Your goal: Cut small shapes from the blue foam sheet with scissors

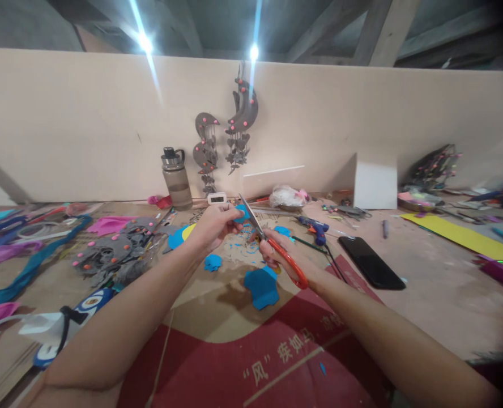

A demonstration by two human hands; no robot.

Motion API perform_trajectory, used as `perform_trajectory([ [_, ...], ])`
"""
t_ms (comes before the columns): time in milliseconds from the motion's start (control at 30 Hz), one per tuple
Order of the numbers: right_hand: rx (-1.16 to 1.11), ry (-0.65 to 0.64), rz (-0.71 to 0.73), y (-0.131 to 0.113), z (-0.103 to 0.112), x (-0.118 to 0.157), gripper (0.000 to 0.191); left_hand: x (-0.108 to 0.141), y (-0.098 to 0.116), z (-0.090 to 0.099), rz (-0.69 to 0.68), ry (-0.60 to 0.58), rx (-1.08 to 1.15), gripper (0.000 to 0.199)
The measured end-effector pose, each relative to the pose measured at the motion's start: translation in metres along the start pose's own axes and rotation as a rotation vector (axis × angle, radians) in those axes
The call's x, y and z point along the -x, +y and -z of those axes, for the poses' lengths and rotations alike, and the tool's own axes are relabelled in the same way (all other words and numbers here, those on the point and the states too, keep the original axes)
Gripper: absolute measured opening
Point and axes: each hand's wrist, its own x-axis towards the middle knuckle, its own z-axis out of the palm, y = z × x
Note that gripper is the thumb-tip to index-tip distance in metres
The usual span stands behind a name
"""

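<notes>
My right hand (283,252) is closed round the red-handled scissors (297,274), whose blades point up and away to the left. My left hand (211,229) pinches a small blue piece (243,213), perhaps felt, close to the blades. Whether the blades touch that piece I cannot tell. Below the hands a larger blue cut-out (262,288) lies on the red and brown cardboard (217,317). A small cluster of blue pieces (213,262) sits to its left, and blue scraps are scattered beyond it. Partly behind my left wrist is a blue and yellow piece (177,238).
A black phone (371,262) and a blue glue gun (315,229) lie to the right. At the back stand a water bottle (177,184) and a small white digital display (217,198). Grey felt ornaments (115,249) crowd the left. Grey moon hangings (243,107) hang on the wall.
</notes>
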Motion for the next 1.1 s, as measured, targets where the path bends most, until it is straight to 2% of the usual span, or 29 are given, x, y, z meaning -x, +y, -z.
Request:
perform_trajectory([
  [200, 0.002, 0.006, 0.020, 0.002, 0.000, -0.001, 0.039, -0.001, -0.001, 0.000, -0.006, -0.002, 0.009, 0.019],
  [500, -0.033, 0.016, -0.022, 0.001, -0.001, -0.001, 0.037, -0.001, -0.002, 0.000, -0.003, 0.001, 0.020, 0.026],
  [1100, -0.084, 0.093, -0.052, 0.011, -0.004, -0.001, 0.033, 0.002, -0.001, -0.002, 0.026, -0.007, 0.018, 0.023],
])
